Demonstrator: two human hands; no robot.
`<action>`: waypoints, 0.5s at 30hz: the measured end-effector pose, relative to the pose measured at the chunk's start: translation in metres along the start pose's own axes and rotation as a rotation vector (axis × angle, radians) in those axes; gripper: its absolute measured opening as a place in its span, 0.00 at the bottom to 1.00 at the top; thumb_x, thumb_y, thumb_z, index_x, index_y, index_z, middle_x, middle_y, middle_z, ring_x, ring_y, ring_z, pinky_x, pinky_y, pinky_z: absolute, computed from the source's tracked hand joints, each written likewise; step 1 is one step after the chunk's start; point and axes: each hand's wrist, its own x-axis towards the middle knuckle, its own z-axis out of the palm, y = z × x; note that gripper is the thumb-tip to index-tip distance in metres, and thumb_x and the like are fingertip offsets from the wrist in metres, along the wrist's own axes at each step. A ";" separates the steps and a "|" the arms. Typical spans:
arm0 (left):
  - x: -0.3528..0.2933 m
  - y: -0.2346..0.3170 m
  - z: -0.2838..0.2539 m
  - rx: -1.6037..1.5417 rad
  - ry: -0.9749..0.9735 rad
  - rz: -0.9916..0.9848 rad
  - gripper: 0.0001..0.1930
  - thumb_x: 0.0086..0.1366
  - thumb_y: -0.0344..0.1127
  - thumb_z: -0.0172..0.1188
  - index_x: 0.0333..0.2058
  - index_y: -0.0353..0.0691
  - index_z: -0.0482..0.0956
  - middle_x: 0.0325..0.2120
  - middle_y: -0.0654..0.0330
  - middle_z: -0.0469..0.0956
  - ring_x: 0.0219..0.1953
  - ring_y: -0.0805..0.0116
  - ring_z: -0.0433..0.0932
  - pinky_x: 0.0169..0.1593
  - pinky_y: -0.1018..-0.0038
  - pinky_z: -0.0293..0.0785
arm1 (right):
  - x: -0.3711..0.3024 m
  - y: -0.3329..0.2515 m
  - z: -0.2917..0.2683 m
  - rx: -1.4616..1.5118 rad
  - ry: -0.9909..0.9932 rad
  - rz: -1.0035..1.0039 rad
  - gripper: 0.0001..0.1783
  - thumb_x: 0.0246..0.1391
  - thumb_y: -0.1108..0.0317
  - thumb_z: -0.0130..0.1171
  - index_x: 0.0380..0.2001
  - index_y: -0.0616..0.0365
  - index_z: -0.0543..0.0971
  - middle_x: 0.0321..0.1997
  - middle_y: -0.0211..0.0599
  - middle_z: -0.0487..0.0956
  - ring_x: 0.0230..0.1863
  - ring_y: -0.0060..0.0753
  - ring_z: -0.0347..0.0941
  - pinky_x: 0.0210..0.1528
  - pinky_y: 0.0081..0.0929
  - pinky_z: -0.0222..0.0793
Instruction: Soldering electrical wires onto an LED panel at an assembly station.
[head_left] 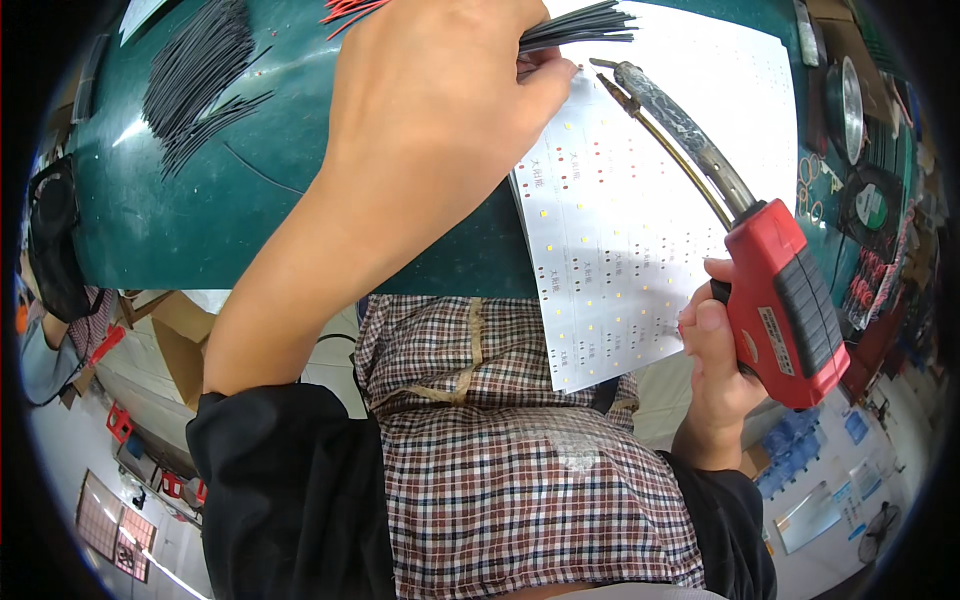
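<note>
A bundle of thin black wires (582, 27) is pinched in my left hand (440, 110), its ends fanning out to the right over a white circuit board sheet (620, 225). Rows of small yellow squares and red pads dot that sheet, which overhangs the table's near edge. My right hand (718, 375) grips a red and black soldering gun (785, 300). The gun's long dark tip and the thin brass tube beside it point up and left, ending just right of my left fingertips. Whether the tip touches the board, I cannot tell.
A pile of loose black wires (205, 70) lies at the left of the green table (290, 130), with red wires (352, 10) at the far edge. On the right are a round metal dish (850, 110) and a dark spool (870, 205). Another person's arm (52, 335) shows at far left.
</note>
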 end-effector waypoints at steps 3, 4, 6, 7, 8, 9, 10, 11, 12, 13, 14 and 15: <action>-0.001 -0.002 0.002 0.023 0.012 0.013 0.10 0.55 0.33 0.69 0.26 0.32 0.80 0.25 0.49 0.76 0.32 0.48 0.78 0.37 0.59 0.73 | 0.001 0.010 0.008 -0.105 0.081 -0.117 0.12 0.58 0.74 0.64 0.43 0.70 0.77 0.24 0.36 0.76 0.21 0.20 0.70 0.22 0.17 0.61; -0.001 -0.002 0.002 0.024 0.012 0.012 0.10 0.55 0.33 0.69 0.26 0.32 0.80 0.25 0.49 0.76 0.32 0.48 0.78 0.37 0.59 0.73 | 0.003 0.012 0.008 -0.104 0.079 -0.117 0.12 0.58 0.74 0.64 0.43 0.70 0.77 0.24 0.36 0.76 0.21 0.20 0.70 0.22 0.17 0.61; -0.001 -0.002 0.001 0.021 0.010 -0.001 0.10 0.55 0.33 0.69 0.26 0.32 0.79 0.25 0.49 0.76 0.31 0.48 0.78 0.36 0.58 0.73 | 0.007 0.015 0.007 -0.062 0.013 -0.228 0.10 0.58 0.75 0.63 0.40 0.69 0.77 0.23 0.36 0.76 0.20 0.21 0.69 0.21 0.17 0.61; -0.001 -0.002 0.002 0.021 0.009 -0.002 0.10 0.55 0.33 0.69 0.26 0.32 0.79 0.25 0.49 0.76 0.31 0.48 0.78 0.36 0.58 0.73 | 0.008 0.015 0.007 -0.063 0.012 -0.227 0.10 0.58 0.75 0.63 0.40 0.69 0.77 0.23 0.36 0.76 0.20 0.21 0.69 0.21 0.17 0.61; -0.001 -0.002 0.002 0.020 0.016 -0.001 0.10 0.55 0.33 0.69 0.26 0.32 0.79 0.25 0.49 0.76 0.31 0.47 0.79 0.36 0.58 0.73 | 0.008 0.014 0.007 -0.073 0.003 -0.244 0.08 0.58 0.76 0.63 0.39 0.68 0.77 0.23 0.35 0.75 0.20 0.21 0.68 0.21 0.17 0.61; -0.001 -0.002 0.003 0.019 0.022 -0.001 0.10 0.55 0.33 0.68 0.26 0.32 0.79 0.25 0.49 0.76 0.31 0.47 0.79 0.36 0.58 0.74 | 0.009 0.014 0.007 -0.082 -0.005 -0.261 0.07 0.58 0.76 0.63 0.37 0.67 0.77 0.22 0.35 0.74 0.19 0.21 0.68 0.20 0.18 0.61; -0.001 -0.002 0.003 0.020 0.021 -0.001 0.10 0.55 0.33 0.68 0.26 0.32 0.79 0.25 0.49 0.76 0.31 0.47 0.79 0.36 0.58 0.74 | 0.008 0.011 0.008 -0.081 -0.006 -0.260 0.07 0.58 0.76 0.63 0.37 0.67 0.77 0.22 0.35 0.74 0.19 0.21 0.68 0.20 0.18 0.61; -0.001 -0.002 0.003 0.023 0.022 0.005 0.10 0.55 0.33 0.68 0.26 0.32 0.79 0.25 0.49 0.75 0.31 0.47 0.79 0.36 0.58 0.74 | 0.006 0.005 0.012 -0.085 0.032 -0.183 0.06 0.58 0.77 0.63 0.36 0.67 0.77 0.22 0.34 0.73 0.19 0.21 0.68 0.20 0.18 0.61; -0.001 -0.003 0.003 0.025 0.023 0.010 0.10 0.55 0.33 0.68 0.26 0.32 0.79 0.25 0.49 0.75 0.31 0.47 0.79 0.36 0.58 0.74 | 0.005 0.002 0.014 -0.090 0.070 -0.107 0.05 0.58 0.77 0.63 0.35 0.66 0.76 0.21 0.33 0.72 0.20 0.21 0.68 0.20 0.18 0.60; -0.001 -0.003 0.004 0.024 0.023 0.010 0.10 0.55 0.33 0.68 0.26 0.32 0.79 0.25 0.49 0.75 0.31 0.47 0.79 0.36 0.58 0.74 | 0.006 0.003 0.013 -0.090 0.069 -0.107 0.05 0.58 0.77 0.63 0.35 0.66 0.76 0.21 0.33 0.72 0.20 0.21 0.68 0.20 0.18 0.60; -0.001 -0.003 0.004 0.028 0.026 0.013 0.10 0.55 0.33 0.68 0.26 0.32 0.79 0.25 0.49 0.75 0.31 0.47 0.79 0.36 0.58 0.74 | 0.006 0.005 0.011 -0.081 0.042 -0.141 0.06 0.58 0.77 0.63 0.36 0.66 0.76 0.21 0.33 0.72 0.20 0.21 0.68 0.20 0.18 0.60; -0.001 -0.003 0.004 0.033 0.029 0.016 0.10 0.55 0.33 0.68 0.26 0.32 0.79 0.25 0.49 0.75 0.31 0.47 0.79 0.36 0.58 0.74 | 0.007 0.007 0.009 -0.072 0.014 -0.175 0.06 0.58 0.77 0.63 0.37 0.66 0.76 0.21 0.34 0.72 0.19 0.21 0.68 0.19 0.18 0.60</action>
